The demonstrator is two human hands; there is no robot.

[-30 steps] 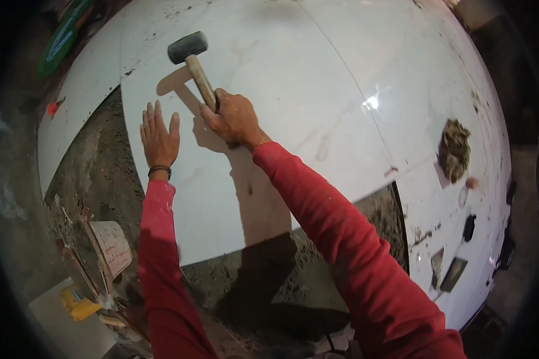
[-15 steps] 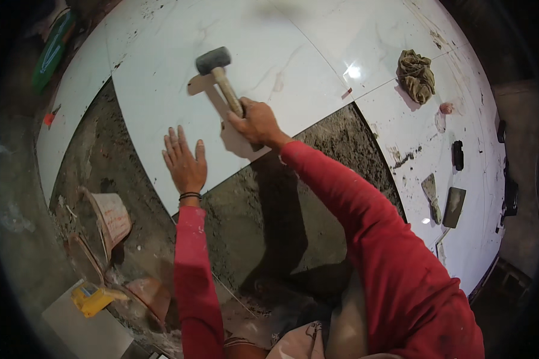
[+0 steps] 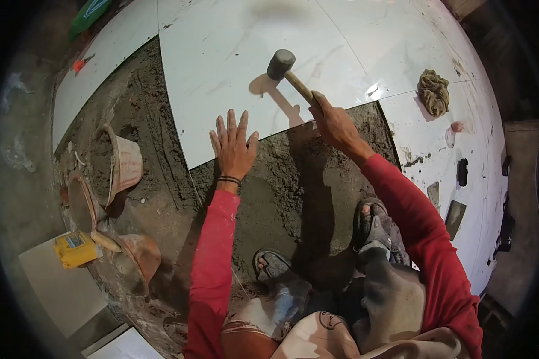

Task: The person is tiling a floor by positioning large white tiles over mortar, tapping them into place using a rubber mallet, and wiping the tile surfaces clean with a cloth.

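Observation:
My right hand (image 3: 331,121) grips the wooden handle of a rubber mallet (image 3: 281,63), whose dark head hovers over a large white marbled floor tile (image 3: 245,66). My left hand (image 3: 233,146) lies flat with fingers spread on the near edge of that tile. Both sleeves are red. The tile sits on a grey mortar bed (image 3: 281,191) that stays bare in front of it. My sandalled feet stand on the mortar below.
Two mortar-smeared buckets (image 3: 123,164) and a yellow box (image 3: 75,248) lie at the left. A crumpled rag (image 3: 433,91) rests on the laid white tiles at the right, beside dark scrapers (image 3: 455,215). More tiles lie at the far left.
The view has shifted back, so the tile's near edge and more bare mortar show. Both hands moved toward the tile's near edge; the mallet stays gripped above it.

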